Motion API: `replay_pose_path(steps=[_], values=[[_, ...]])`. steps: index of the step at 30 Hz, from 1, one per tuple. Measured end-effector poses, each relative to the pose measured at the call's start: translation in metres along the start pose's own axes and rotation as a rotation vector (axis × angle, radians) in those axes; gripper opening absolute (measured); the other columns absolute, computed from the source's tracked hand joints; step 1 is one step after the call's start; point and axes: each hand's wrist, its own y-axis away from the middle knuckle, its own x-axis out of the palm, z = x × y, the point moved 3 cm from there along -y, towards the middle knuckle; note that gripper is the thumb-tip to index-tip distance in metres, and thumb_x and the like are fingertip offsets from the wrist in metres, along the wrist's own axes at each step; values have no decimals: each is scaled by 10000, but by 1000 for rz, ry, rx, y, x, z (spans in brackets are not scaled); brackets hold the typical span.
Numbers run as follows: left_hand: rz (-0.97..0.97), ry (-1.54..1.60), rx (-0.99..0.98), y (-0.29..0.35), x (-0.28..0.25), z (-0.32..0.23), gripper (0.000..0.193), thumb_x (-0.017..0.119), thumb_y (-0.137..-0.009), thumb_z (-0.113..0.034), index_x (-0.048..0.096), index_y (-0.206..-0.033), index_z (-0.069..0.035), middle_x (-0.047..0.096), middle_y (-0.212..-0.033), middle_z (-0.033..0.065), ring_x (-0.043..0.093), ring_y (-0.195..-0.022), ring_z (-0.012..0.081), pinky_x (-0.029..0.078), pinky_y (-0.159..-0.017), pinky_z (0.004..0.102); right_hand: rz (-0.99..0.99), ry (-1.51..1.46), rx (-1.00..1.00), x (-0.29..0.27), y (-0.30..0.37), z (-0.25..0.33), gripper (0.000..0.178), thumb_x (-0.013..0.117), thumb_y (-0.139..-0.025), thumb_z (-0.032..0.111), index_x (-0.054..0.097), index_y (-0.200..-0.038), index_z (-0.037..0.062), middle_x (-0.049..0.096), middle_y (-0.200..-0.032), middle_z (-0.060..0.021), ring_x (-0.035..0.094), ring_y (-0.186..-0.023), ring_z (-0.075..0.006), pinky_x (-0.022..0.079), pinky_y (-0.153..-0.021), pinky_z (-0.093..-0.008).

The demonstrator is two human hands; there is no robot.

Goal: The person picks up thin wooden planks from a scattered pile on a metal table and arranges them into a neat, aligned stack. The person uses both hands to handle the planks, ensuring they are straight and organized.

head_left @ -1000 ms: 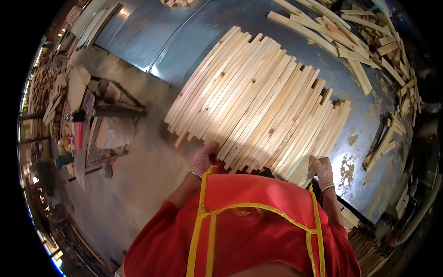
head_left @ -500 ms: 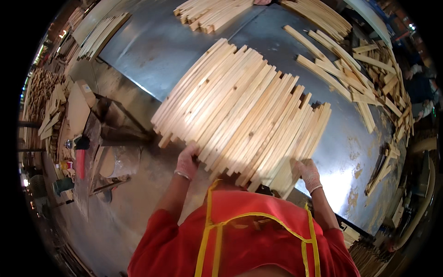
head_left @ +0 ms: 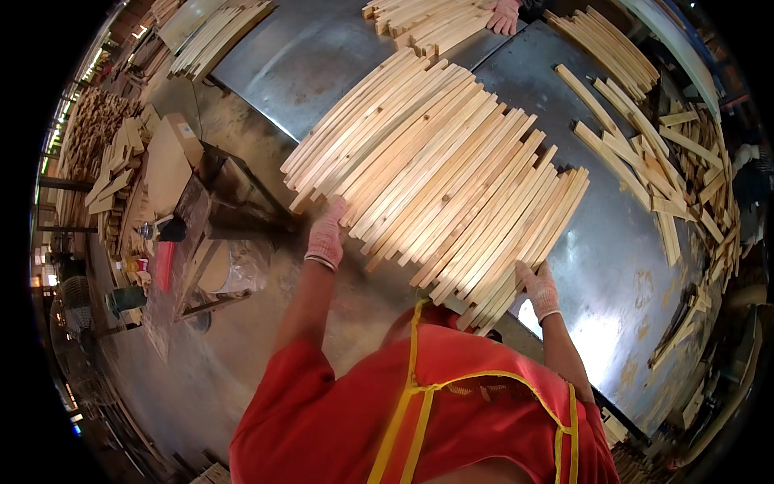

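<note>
A wide row of pale wooden strips lies side by side in front of me, their ends uneven and several showing dark knots. My left hand, in a pinkish knitted glove, grips the near left edge of the row, its fingertips partly hidden by the wood. At the near right corner, my right hand is closed round the outermost strips, thumb uppermost. The row overhangs the near edge of a metal-topped table.
Across the table, another person's gloved hand rests by a second batch of strips. Loose offcuts pile up at the right. More strips stand at the far left. A wooden stand is left of me.
Both hands have shifted the row of strips away from me, with the left side moving farther. The view has turned slightly, and the other person's hand shows more fully.
</note>
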Motion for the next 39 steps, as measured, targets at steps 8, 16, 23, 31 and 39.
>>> replay_pose_path(steps=[8,16,23,31,39], values=[[548,-324,567,38,-1,-60,125,713,-927,-192,687,-1004,-96,695,-1019,57,595,-1026,243,476,-980,387,-8,99,-8,2,-13,-6,786,800,-929,428,489,-1502,-10,713,-1324,-200,694,-1199,-292,530,-1019,-392],[618,-359,596,34,16,-126,347,671,-1010,-424,649,-1074,-84,626,-974,110,615,-972,304,545,-817,418,56,175,58,3,0,24,745,797,-910,450,529,-1378,-64,759,-1155,-207,744,-1046,-293,560,-944,-396],[556,-772,708,64,74,-188,325,621,-1005,-194,624,-1284,-29,671,-1053,53,601,-773,148,498,-595,280,118,60,-139,5,-17,0,791,763,-925,504,508,-1483,5,714,-1279,-239,695,-1163,-293,539,-995,-386],[410,-750,728,191,227,-47,504,606,-1036,-259,525,-1485,-45,667,-1341,146,686,-909,211,577,-749,357,241,-121,-168,-53,9,41,718,753,-939,462,538,-1471,31,707,-1258,-197,665,-1186,-282,514,-1027,-400],[895,-1350,1070,308,464,117,782,761,-909,-321,447,-1552,-5,529,-1477,275,541,-1341,452,454,-1132,515,280,-750,-193,-212,15,18,549,716,-976,245,555,-1456,31,695,-1256,-97,661,-1148,-203,558,-960,-352]])
